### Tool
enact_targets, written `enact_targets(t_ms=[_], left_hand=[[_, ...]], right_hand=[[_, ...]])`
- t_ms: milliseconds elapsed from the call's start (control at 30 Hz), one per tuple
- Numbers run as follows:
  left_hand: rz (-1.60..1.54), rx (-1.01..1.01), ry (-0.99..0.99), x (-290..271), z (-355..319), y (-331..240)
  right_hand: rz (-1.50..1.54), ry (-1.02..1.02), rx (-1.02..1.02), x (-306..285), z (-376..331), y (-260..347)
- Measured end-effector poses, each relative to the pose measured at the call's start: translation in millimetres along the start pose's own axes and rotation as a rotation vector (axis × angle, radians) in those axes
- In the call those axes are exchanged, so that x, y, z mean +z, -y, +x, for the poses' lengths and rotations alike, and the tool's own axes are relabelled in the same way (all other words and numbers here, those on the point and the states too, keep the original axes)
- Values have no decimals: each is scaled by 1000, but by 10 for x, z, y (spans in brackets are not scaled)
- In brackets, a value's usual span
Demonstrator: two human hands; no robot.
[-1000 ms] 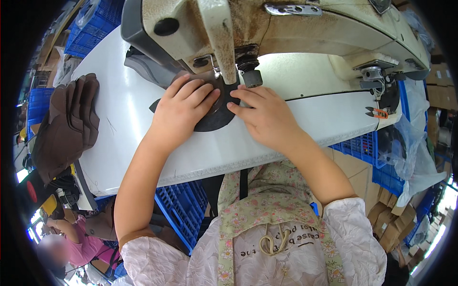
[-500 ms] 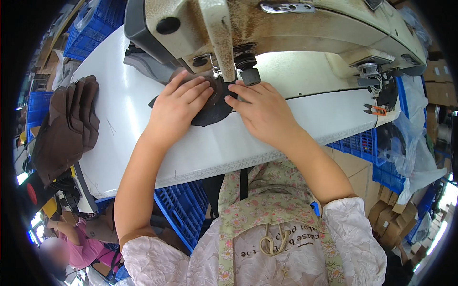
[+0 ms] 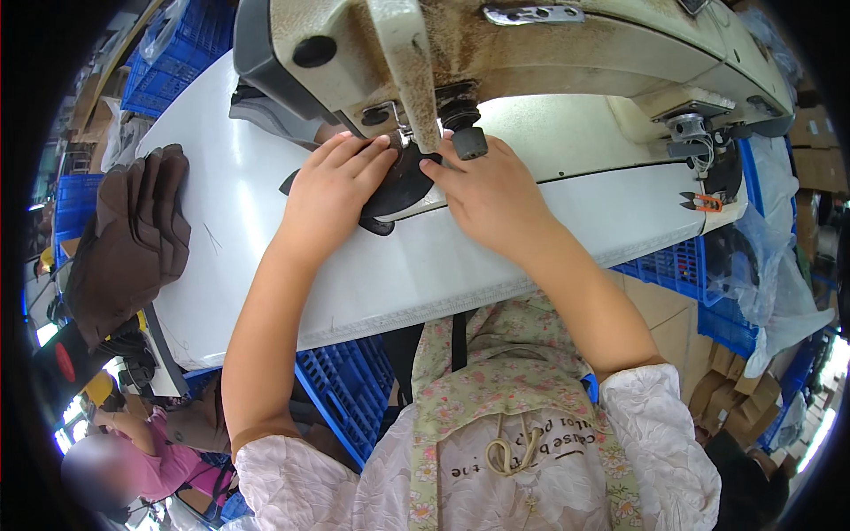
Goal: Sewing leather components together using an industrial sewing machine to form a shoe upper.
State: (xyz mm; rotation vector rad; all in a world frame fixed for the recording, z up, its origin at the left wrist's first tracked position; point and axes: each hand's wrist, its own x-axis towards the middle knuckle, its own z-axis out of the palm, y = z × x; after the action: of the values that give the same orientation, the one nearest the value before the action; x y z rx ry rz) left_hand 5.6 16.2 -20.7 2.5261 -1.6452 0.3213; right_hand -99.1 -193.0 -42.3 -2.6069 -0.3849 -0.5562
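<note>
- Dark material [image 3: 405, 190] lies on the white worktop [image 3: 416, 274], beneath the head of a sewing machine [image 3: 540, 62].
- Left hand [image 3: 329, 195] rests palm-down on it, fingers straight and flat, not gripping.
- Right hand [image 3: 496, 190] touches its right edge; whether those partly hidden fingers pinch it, I cannot tell.
- Brown cut pieces [image 3: 133, 239] overlap at far left; orange-handled snips [image 3: 706, 203] lie at right.

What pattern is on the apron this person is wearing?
The apron has pinkish flowers on pale green, shown best in the head view.
</note>
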Motion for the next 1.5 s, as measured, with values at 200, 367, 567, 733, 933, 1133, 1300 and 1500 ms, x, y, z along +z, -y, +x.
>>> enact_targets(t_ms=[200, 367, 567, 733, 933, 1133, 1300, 1500], left_hand=[[-117, 22, 8, -13, -32, 87], [-141, 39, -40, -19, -16, 81], [-139, 17, -53, -25, -13, 53], [-129, -3, -50, -16, -14, 33], [-99, -30, -26, -15, -8, -15], [-120, -47, -25, -4, -2, -24], [-5, -47, -85, 28, 14, -103], [74, -90, -100, 55, 58, -213]], right_hand=[[56, 19, -1, -11, -51, 102], [55, 19, 27, -5, -73, 134], [37, 3, 28, 21, -64, 126], [18, -6, 23, 22, -28, 94], [-18, 1, 24, 2, 7, 40], [-37, -50, 11, 28, 33, -12], [-75, -29, 26, 32, 45, -67], [-49, -86, 36, 64, 62, -119]])
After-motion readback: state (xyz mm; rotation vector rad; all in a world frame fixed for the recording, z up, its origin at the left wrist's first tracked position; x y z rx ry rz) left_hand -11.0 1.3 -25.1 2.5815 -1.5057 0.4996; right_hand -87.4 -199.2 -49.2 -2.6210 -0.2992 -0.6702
